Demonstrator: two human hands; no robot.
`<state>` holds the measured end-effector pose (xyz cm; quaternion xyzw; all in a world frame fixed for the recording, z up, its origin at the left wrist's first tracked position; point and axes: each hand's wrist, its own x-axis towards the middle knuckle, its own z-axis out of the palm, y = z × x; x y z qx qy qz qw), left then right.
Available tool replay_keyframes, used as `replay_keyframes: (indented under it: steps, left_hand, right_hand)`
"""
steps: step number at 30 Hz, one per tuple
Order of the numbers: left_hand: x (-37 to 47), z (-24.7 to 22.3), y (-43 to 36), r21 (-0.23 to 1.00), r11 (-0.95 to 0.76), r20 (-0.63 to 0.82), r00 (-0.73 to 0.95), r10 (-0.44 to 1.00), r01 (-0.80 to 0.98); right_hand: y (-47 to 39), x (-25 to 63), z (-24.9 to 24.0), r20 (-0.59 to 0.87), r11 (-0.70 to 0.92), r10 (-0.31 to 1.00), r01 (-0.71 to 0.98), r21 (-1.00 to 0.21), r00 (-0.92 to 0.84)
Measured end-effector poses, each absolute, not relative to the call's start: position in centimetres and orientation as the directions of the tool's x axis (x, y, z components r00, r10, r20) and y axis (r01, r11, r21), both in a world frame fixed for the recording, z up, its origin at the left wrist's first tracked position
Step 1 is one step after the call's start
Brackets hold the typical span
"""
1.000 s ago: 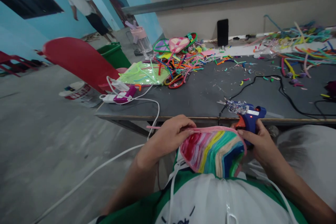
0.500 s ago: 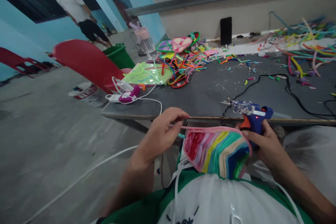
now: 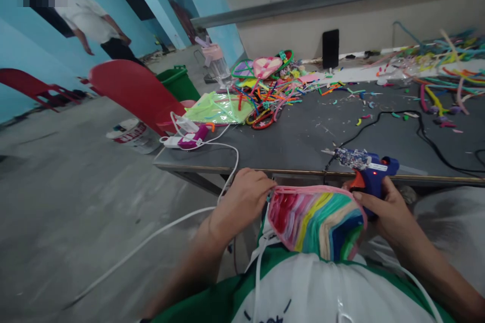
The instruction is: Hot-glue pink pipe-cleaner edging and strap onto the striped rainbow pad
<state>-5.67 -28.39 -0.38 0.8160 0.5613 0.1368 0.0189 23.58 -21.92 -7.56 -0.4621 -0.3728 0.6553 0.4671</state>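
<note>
A rainbow-striped piece with a pink edge (image 3: 314, 222) hangs between my hands, in front of the table's near edge. My left hand (image 3: 252, 194) is closed on its upper left corner, fingers pinched at the pink edge. With my right hand (image 3: 377, 202) I hold the piece's right edge between thumb and finger. The same hand is around the handle of a blue glue gun (image 3: 373, 174), whose tip points left over the table edge. A small red light shows on the gun.
The grey table (image 3: 295, 136) bears pipe cleaners (image 3: 265, 96), a green plastic packet (image 3: 220, 108), a purple-and-white power adapter (image 3: 193, 139), a black phone (image 3: 330, 49) and a black cord. A red chair (image 3: 129, 91), green bin (image 3: 180, 83) and person (image 3: 89, 17) are at left.
My left hand has closed in on the piece's left corner, its fingers now curled over the pink edge. The person at the back has moved left in view. The whole view has shifted slightly.
</note>
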Motion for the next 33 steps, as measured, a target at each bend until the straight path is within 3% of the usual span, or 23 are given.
replay_keyframes:
  steps: [6, 12, 14, 16, 19, 24, 33]
  left_hand:
    - [-4.7, -0.9, -28.1, 0.266, -0.347, 0.512, 0.173, 0.841, 0.899]
    - [-3.4, -2.2, -28.8, 0.182, -0.123, 0.682, -0.035, 0.731, 0.975]
    - [-3.3, -2.5, -29.0, 0.143, -0.129, 0.651, 0.005, 0.759, 0.981]
    - [-3.4, -2.7, -29.3, 0.183, -0.194, 0.576, 0.054, 0.816, 0.964]
    - [-3.8, -2.4, -29.6, 0.385, -0.258, 0.426, 0.077, 0.901, 0.886]
    - [-4.3, -1.4, -29.3, 0.719, -0.216, 0.192, 0.110, 0.975, 0.661]
    - [-2.3, -2.8, -28.0, 0.806, -0.178, 0.312, -0.150, 0.938, 0.564]
  right_hand:
    - [-22.0, 23.7, -7.8, -0.250, -0.277, 0.959, -0.271, -0.922, -0.131]
    - [-21.8, 23.7, -7.8, -0.250, -0.281, 0.957, -0.258, -0.924, -0.146]
    - [-21.8, 23.7, -7.9, -0.248, -0.277, 0.959, -0.258, -0.926, -0.140]
    - [-21.8, 23.7, -7.9, -0.243, -0.270, 0.961, -0.255, -0.928, -0.133]
    - [-21.8, 23.6, -7.9, -0.238, -0.267, 0.961, -0.248, -0.931, -0.143]
    - [-21.8, 23.4, -7.8, -0.244, -0.277, 0.957, -0.252, -0.927, -0.157]
    - [-22.0, 23.5, -7.6, -0.258, -0.286, 0.955, -0.229, -0.931, -0.145]
